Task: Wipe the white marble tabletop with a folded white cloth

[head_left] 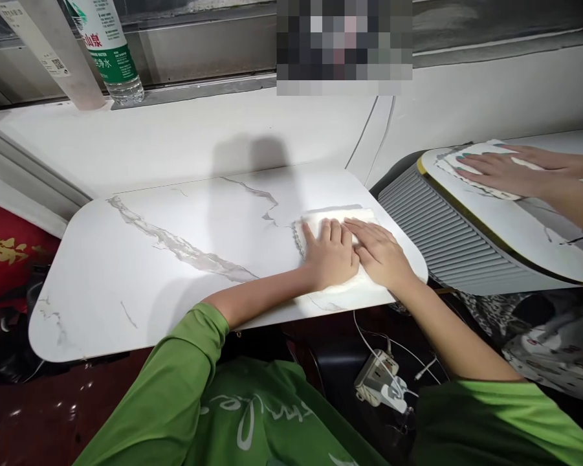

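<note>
A folded white cloth (363, 285) with a frilled edge lies on the right end of a white marble-patterned table (140, 291). My left hand (330, 255) presses on it from above, fingers apart and slightly bent. Beside it, touching it, my right hand (381, 252) lies flat on the cloth with its fingers stretched out. Neither hand is wrapped round anything.
Another person's hands (519, 171) rest on a white cloth (499, 193) on a second, ribbed-sided table (553, 223) at right. A water bottle (114, 61) and a frosted bottle (61, 55) stand on the ledge. A power strip (376, 375) with cables sits below the table edge.
</note>
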Available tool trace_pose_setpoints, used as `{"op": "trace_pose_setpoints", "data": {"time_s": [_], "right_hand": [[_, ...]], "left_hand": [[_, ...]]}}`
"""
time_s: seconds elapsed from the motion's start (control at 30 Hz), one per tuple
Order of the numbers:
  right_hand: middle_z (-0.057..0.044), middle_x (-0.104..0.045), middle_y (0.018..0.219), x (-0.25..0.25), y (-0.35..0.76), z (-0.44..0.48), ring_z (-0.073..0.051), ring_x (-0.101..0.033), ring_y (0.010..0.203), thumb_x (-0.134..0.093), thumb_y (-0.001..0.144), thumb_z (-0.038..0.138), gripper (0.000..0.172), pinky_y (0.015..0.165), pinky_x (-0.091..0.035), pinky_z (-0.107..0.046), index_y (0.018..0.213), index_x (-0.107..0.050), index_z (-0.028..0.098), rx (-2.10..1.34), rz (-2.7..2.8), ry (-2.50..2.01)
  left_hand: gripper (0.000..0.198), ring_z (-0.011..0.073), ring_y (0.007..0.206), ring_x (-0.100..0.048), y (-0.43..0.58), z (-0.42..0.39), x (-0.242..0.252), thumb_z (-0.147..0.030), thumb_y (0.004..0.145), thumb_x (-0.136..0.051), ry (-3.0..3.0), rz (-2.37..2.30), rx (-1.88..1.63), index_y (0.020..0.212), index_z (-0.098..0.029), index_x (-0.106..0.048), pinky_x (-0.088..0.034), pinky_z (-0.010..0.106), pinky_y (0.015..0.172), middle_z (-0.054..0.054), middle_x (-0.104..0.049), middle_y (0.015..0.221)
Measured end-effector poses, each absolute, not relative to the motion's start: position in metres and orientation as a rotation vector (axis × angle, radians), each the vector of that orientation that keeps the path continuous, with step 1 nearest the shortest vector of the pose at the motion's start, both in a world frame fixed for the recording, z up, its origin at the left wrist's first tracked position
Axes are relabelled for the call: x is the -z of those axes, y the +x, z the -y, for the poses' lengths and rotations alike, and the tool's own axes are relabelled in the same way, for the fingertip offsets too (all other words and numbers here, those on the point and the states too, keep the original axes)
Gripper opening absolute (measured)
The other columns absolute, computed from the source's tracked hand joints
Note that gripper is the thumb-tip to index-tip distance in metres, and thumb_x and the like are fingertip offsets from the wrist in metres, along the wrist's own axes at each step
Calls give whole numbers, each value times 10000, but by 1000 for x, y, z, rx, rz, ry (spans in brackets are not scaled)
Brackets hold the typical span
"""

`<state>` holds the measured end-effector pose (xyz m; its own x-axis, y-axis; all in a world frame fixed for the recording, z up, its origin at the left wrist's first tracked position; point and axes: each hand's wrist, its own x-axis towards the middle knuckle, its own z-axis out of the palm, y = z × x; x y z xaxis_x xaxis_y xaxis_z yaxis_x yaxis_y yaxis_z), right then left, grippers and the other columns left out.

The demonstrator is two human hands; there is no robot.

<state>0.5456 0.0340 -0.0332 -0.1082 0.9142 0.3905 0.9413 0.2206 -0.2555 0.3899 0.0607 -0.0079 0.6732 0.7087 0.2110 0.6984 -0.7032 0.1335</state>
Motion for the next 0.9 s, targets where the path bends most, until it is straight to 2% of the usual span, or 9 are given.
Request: {"op": "trace_pose_setpoints", "data": {"time_s": [0.2, 0.4, 0.5, 0.67, 0.8, 0.9], "right_hand": [[-80, -575, 1427, 33, 557, -95, -266, -505, 1350, -372, 842, 222, 535, 1146, -375, -527, 1343, -559, 200, 47, 2070, -1732], [-66, -568, 1432, 35, 556, -161, -283, -481, 1365, -401, 847, 211, 533, 1158, -345, -534, 1359, -549, 215, 6, 2059, -1742], [-83, -566, 1430, 34, 555, -189, -287, -472, 1365, -393, 860, 194, 522, 1158, -340, -510, 1359, -545, 189, 11, 2063, -1735], [-137, -581, 1397, 33, 560, -223, -303, -504, 1314, -388, 867, 180, 492, 1136, -363, -465, 1325, -553, 113, 23, 2089, -1741], [-99, -594, 1380, 36, 564, -233, -297, -524, 1288, -377, 890, 208, 473, 1125, -380, -463, 1325, -557, 161, 40, 2073, -1743], [-76, -586, 1396, 40, 563, -233, -293, -513, 1302, -358, 919, 242, 456, 1131, -367, -479, 1326, -559, 195, 68, 2039, -1760]], "left_hand": [[495, 320, 1445, -337, 401, -116, 9, -238, 977, -313, 2765, -1228, -386, 1432, -112, -463, -251, 648, 1163, 160, -419, 1546], [542, 284, 1507, -230, 405, -177, 3, -260, 987, -267, 2627, -1269, -187, 1499, -98, -346, -121, 592, 1228, 140, -308, 1610], [540, 259, 1516, -212, 408, -203, 1, -254, 986, -263, 2581, -1311, -170, 1507, -132, -333, -78, 580, 1236, 104, -289, 1622], [527, 250, 1511, -222, 412, -236, 0, -234, 994, -269, 2568, -1334, -186, 1503, -114, -334, -74, 534, 1250, 98, -300, 1617], [528, 271, 1505, -226, 412, -246, 1, -230, 1008, -232, 2588, -1290, -223, 1499, -63, -330, -73, 530, 1240, 116, -308, 1610], [531, 255, 1513, -214, 412, -245, 1, -234, 1005, -243, 2579, -1318, -200, 1511, -97, -327, -74, 509, 1248, 97, -292, 1621]]}}
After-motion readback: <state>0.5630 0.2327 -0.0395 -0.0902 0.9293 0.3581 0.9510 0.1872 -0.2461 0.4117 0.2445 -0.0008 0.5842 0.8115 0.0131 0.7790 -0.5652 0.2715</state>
